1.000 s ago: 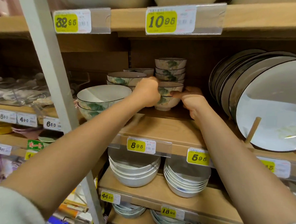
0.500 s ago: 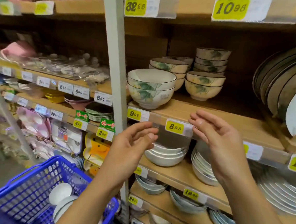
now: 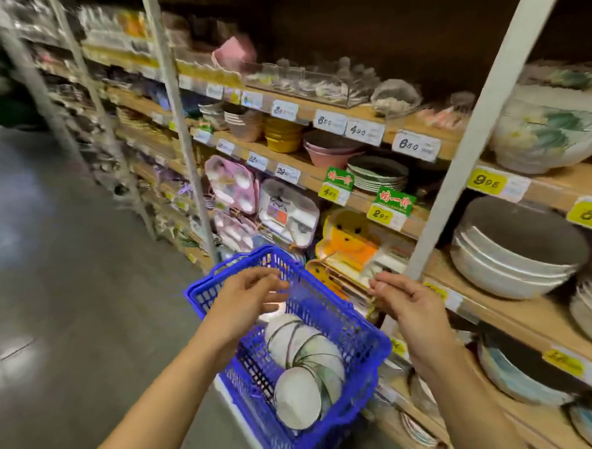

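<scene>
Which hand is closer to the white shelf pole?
Right. The right hand is just below the white shelf pole, fingertips almost at it. The left hand is farther left, over the blue basket.

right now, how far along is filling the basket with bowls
Done: several white bowls lie on their sides in the blue basket. In hand: nothing; the left hand and right hand hover empty near its rim. Left: possibly more, since stacked bowls sit on the shelf alongside.
</scene>
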Available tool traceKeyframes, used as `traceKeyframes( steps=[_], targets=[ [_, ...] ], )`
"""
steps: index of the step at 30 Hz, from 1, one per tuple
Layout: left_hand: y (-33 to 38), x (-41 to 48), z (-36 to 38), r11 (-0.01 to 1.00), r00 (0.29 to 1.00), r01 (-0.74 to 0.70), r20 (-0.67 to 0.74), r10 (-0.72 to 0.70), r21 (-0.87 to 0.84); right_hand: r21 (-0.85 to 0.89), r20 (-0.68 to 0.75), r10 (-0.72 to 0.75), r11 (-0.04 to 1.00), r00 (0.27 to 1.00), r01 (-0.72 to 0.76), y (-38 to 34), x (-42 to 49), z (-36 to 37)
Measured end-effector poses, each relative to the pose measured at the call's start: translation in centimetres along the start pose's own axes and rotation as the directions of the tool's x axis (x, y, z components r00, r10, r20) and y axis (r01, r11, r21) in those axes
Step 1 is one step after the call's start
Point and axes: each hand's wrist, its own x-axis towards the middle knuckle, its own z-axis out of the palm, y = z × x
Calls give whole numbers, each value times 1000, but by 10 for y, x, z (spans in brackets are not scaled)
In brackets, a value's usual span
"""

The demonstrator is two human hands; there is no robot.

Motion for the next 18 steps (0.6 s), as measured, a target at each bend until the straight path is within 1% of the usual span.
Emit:
traceKeyframes(
  steps=[4,9,13,15,18],
  targets=[
    [-24,15,-39,996,995,90,-36,-89,13,-127,51,97,988,994,-90,41,9,40],
    [-52,45,-60,983,986,167,-33,-165,71,-288,100,206,943,973,-170,82,31,67],
    [-72,79,-64,952,969,246,-30,-245,182,-391,160,340,884,927,-256,119,54,80],
    [-82,95,-63,928,953,299,-14,-304,220,-432,164,402,850,901,-300,139,67,84],
    [-95,123,-59,886,934,333,19,-358,323,-479,150,478,801,865,-359,166,83,89]
  ],
)
